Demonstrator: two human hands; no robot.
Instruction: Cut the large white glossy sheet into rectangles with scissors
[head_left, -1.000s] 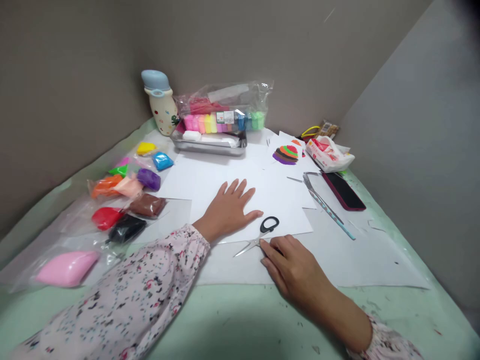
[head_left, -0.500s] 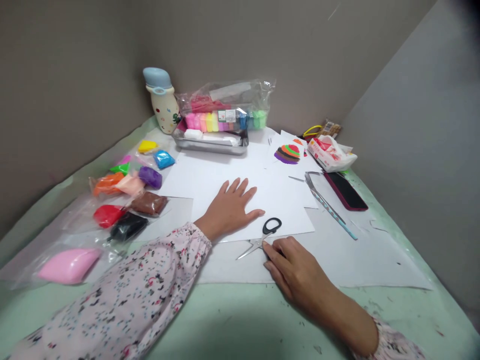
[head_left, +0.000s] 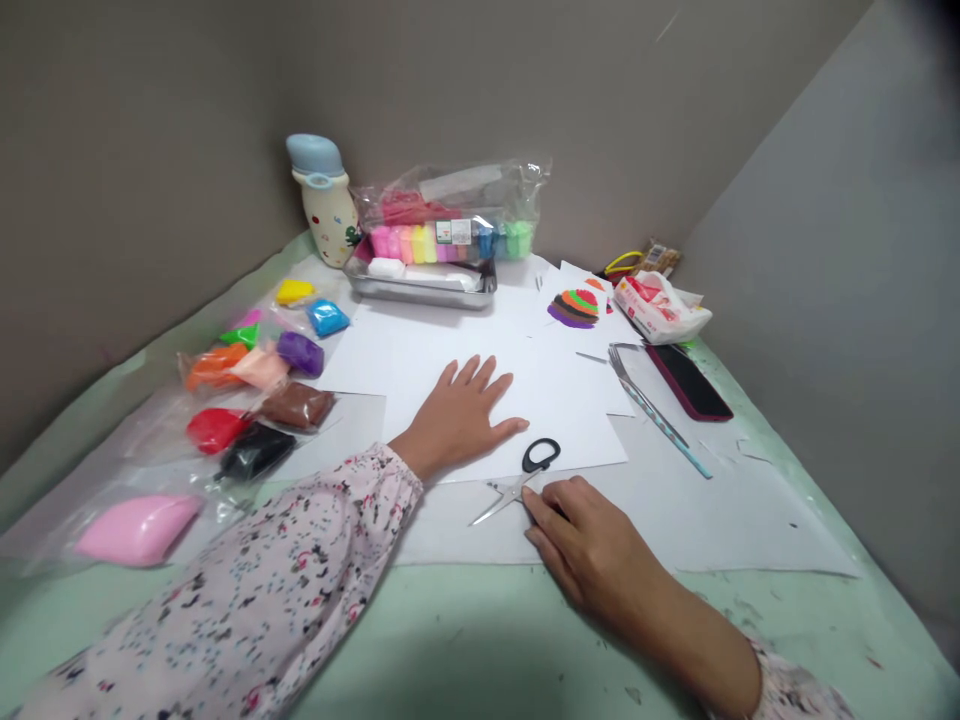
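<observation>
Left hand (head_left: 459, 418): spread wide on your paper (head_left: 559, 415)
Right hand (head_left: 583, 530): gripping your scissors (head_left: 512, 492)
Shift: scissors slightly nearer you

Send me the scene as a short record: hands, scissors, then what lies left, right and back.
Left hand: spread flat on white paper
Right hand: fingertips at scissors, grip partly hidden
Scissors: blades parted, one black loop visible
Left side: coloured packets
Right side: phone, fork, tissue pack
Back: bottle, metal tray, clear bag
</observation>
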